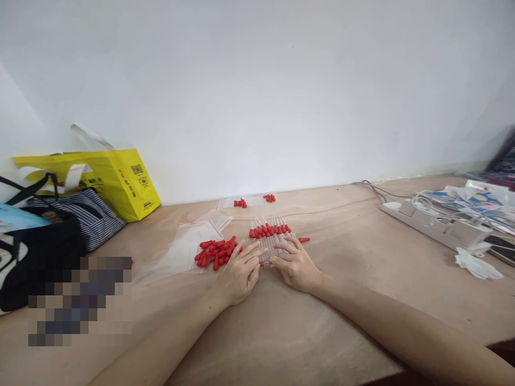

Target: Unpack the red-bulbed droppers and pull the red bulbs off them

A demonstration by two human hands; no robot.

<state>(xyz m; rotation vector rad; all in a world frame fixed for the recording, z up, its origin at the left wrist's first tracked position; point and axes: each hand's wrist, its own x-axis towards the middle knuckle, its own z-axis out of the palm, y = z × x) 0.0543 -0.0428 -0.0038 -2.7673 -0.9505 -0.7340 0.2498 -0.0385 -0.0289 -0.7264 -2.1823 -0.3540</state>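
Observation:
A row of clear plastic droppers with red rubber bulbs (270,231) lies side by side on the brown table (281,332). My left hand (240,271) and my right hand (295,264) both rest on the near ends of these droppers, fingers stretched out and pressing flat on them. A loose heap of red bulbs (215,253) sits just left of my left hand, on clear plastic bags (183,249). One loose red bulb (304,239) lies right of the row.
Two small zip bags with red bulbs (254,201) lie near the wall. A yellow shopping bag (116,179), a striped bag (80,214) and a black bag stand at the left. A white power strip with chargers (434,225), cables and papers are at the right.

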